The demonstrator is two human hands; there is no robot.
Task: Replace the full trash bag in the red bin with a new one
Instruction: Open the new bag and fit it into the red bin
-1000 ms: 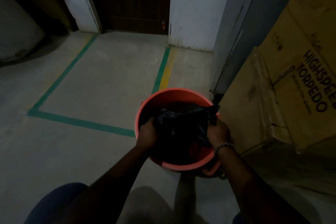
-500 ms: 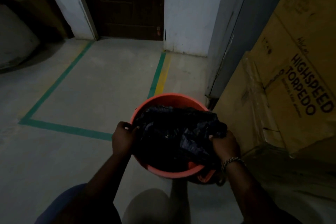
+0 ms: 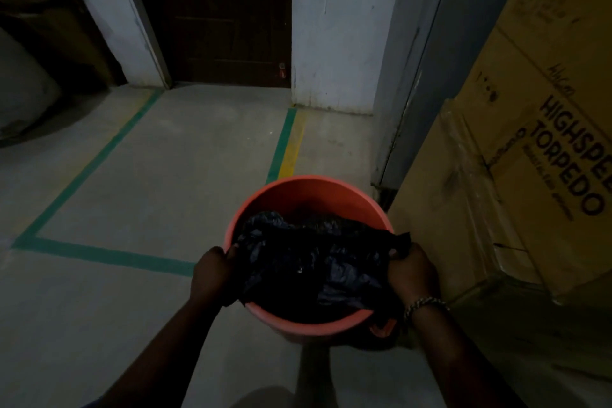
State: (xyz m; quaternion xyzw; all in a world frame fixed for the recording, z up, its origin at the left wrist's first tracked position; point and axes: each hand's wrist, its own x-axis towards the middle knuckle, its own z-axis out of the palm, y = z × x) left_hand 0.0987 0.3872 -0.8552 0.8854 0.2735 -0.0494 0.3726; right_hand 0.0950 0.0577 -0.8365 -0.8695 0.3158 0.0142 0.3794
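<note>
- left hand (image 3: 213,275) closed, gripping the left edge of the black trash bag (image 3: 314,262), at the bin's left rim
- right hand (image 3: 410,272) closed too, pinching the bag's right edge just outside the right rim; bracelet (image 3: 425,303) on that wrist
- bag stretched between both hands across the mouth of the red bin (image 3: 298,182); crumpled, slack, sagging inside
- far half of the bin's inner wall is bare, with no plastic over the far rim
- progress, my read: the bag looks limp and empty rather than bulging, so probably the new one going in and the full one already out; can't be sure, too dark
- no full bag anywhere in view
- left to do: pull the bag's mouth open, fold it over the rim all round, push the bottom down
- bin stands on the concrete floor (image 3: 149,175) near the green tape line (image 3: 99,255), close beside a cardboard box (image 3: 530,175) on the right
- dark door (image 3: 225,10) at the back
</note>
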